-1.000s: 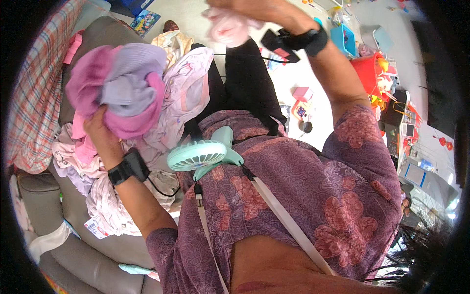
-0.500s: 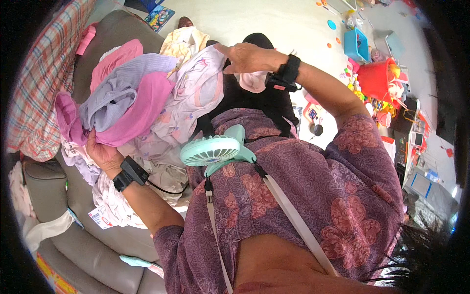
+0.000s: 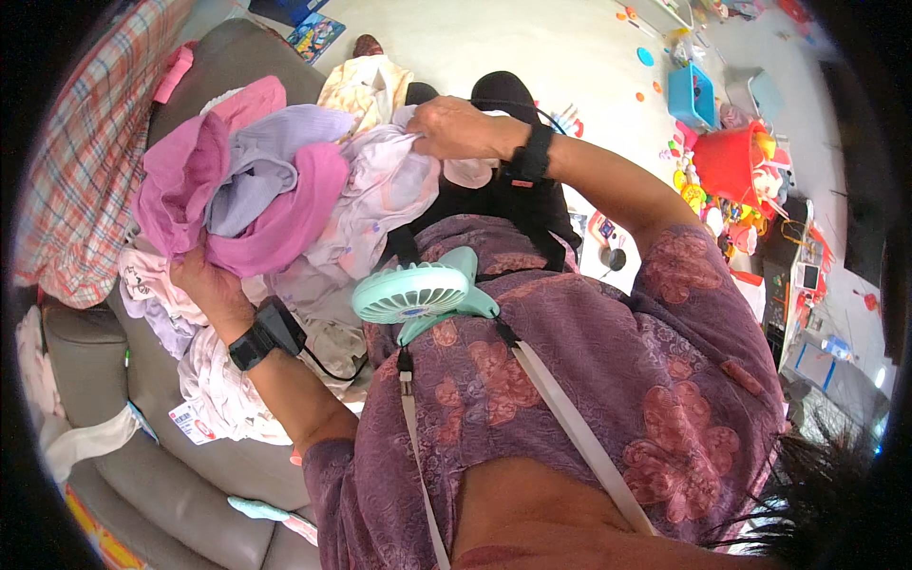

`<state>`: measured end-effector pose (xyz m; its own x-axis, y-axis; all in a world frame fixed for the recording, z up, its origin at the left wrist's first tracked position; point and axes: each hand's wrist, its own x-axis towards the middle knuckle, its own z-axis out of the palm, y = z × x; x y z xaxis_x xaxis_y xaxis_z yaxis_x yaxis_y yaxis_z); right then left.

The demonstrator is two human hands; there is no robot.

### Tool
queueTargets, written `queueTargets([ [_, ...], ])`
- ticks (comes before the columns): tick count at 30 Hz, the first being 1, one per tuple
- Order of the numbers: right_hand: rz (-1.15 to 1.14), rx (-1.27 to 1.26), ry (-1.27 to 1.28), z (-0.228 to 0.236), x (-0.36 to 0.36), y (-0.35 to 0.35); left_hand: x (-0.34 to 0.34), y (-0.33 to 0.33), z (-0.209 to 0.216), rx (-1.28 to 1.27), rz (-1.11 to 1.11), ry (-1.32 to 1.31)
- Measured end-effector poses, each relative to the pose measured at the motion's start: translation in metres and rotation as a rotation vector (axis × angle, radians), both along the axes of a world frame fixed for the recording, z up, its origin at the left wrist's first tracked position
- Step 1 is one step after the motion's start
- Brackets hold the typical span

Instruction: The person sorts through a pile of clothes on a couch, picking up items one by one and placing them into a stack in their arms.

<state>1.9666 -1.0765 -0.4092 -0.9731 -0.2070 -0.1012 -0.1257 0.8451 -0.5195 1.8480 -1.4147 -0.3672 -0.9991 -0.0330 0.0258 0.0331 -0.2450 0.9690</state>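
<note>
My left hand [image 3: 211, 288] is closed on the lower edge of a bright pink garment [image 3: 182, 185], which bunches up above the fingers. Inside the pink folds lies a lavender ribbed garment [image 3: 252, 185]. My right hand [image 3: 461, 128] pinches the far edge of a pale printed garment [image 3: 380, 185] that spreads over my lap toward the pile. Both wrists carry black strapped devices. A cream patterned cloth [image 3: 366, 87] lies beyond the right hand, and a lighter pink cloth [image 3: 256, 100] sits behind the lavender one.
The grey sofa [image 3: 171, 484] holds more white clothes [image 3: 223, 380] and a paper tag [image 3: 193, 423]. A plaid cloth [image 3: 81, 171] hangs at the left. A mint fan [image 3: 413, 293] hangs on my chest. A red bucket [image 3: 730, 161] and blue bin [image 3: 692, 95] stand among toys at the right.
My left hand has lifted the pink garment's edge, which now stands higher over the lavender one. My right hand has moved slightly down, its fingers now closed on the pale cloth.
</note>
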Motion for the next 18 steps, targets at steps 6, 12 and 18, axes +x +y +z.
queueTargets([
  [6, 0.153, -0.331, 0.049, 0.034, 0.001, 0.005, 0.004, -0.029, -0.013, -0.242, -0.034, 0.042],
  [12, 0.071, -0.098, 0.007, 0.053, -0.009, -0.023, 0.028, 0.032, 0.002, -0.517, -0.222, 0.073],
  [18, -0.1, -0.21, -0.031, 0.062, -0.034, -0.044, 0.06, 0.083, 0.002, -0.784, -0.684, 0.336],
])
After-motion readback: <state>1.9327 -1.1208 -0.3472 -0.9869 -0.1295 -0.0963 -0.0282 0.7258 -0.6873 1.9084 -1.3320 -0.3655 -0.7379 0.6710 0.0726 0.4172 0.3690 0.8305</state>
